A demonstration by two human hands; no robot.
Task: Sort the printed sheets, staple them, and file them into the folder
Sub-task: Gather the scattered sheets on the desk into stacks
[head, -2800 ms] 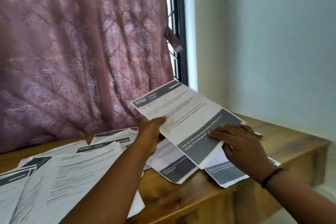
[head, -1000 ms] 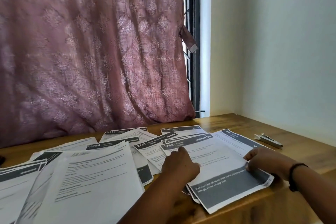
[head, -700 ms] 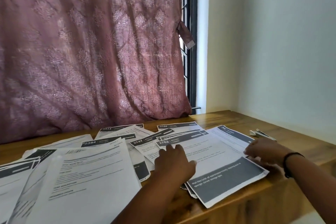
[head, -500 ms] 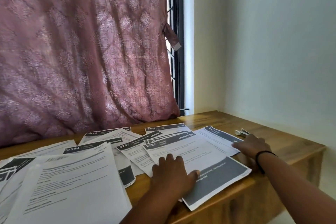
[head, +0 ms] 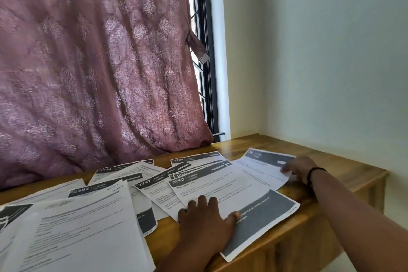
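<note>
Body text on sheet 2762 [head: 223, 192] too small and blurred to read. Left hand [head: 207, 219] covers the sheet's lower left; sheet beneath it shows only "294". Leftmost sheets [head: 13, 216] cut off by frame edge.

Printed sheets [head: 123, 185] lie fanned across the wooden table [head: 344, 168]. The left hand [head: 205, 221] presses flat on sheet 2762 [head: 223, 192] at the front edge; the right hand [head: 300, 169] pinches another sheet [head: 262, 166] near the right edge.

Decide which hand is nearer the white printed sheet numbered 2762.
Left. The left hand rests flat on the sheet numbered 2762; the right hand lies beyond its far right corner, holding another sheet.
</note>
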